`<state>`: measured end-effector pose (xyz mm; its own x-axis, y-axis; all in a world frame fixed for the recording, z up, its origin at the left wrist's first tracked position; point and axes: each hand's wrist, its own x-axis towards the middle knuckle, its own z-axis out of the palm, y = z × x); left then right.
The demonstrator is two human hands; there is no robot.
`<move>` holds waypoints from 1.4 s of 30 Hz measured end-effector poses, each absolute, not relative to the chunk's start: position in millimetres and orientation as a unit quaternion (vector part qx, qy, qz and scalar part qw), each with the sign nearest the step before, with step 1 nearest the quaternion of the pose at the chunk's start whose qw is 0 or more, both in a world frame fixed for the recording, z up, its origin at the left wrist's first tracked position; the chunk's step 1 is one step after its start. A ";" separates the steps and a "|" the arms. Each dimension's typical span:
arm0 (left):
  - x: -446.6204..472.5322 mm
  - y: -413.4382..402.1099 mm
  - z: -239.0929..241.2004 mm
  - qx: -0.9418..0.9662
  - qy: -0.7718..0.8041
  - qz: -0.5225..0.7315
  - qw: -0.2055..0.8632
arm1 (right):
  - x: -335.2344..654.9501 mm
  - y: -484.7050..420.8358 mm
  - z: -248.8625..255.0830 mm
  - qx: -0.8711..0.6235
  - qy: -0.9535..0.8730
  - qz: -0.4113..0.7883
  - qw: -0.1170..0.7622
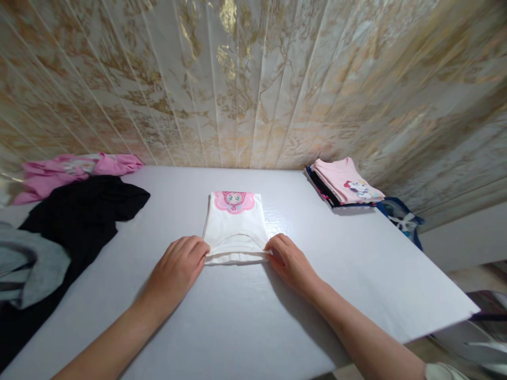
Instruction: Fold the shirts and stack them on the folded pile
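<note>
A white T-shirt (235, 226) with a pink cartoon print lies folded into a compact rectangle in the middle of the table. Its neckline faces me, and the print is at the far end. My left hand (180, 264) pinches the near left corner of the shirt, fingers closed on the cloth. At the near right corner, my right hand (289, 261) grips the fabric the same way. Between both hands the near edge is stretched straight.
At the back right of the white table (237, 327) sits a stack of folded clothes (344, 179), a pink shirt on top. Loose black clothing (87, 206), a pink garment (59, 171) and a grey garment (43, 258) lie along the left. A blue bag (404, 219) stands beyond the right edge.
</note>
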<state>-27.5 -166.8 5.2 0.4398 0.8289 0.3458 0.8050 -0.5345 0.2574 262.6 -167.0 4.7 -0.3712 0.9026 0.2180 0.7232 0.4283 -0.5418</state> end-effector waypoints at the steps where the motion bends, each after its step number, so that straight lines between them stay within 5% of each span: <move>1: -28.0 -166.6 3.2 0.846 0.484 0.218 0.041 | 262.9 -167.0 5.4 -0.505 -0.808 0.185 0.243; 16: -29.7 -166.6 1.9 0.752 0.569 0.267 0.200 | 266.5 -170.5 13.6 -0.495 -0.816 0.205 0.219; 23: -28.7 -169.0 10.5 0.680 0.668 0.245 0.176 | 267.0 -166.9 3.9 -0.551 -0.753 0.197 0.303; 42: -19.6 -166.7 16.0 0.696 0.684 0.176 0.126 | 257.4 -164.7 -2.4 -0.557 -0.774 0.169 0.248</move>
<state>-19.6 -166.7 16.0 0.0017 0.9974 0.0719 0.9088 -0.0315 0.4161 257.4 -164.7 -2.4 -0.2567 0.9466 0.1952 0.7788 0.3221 -0.5383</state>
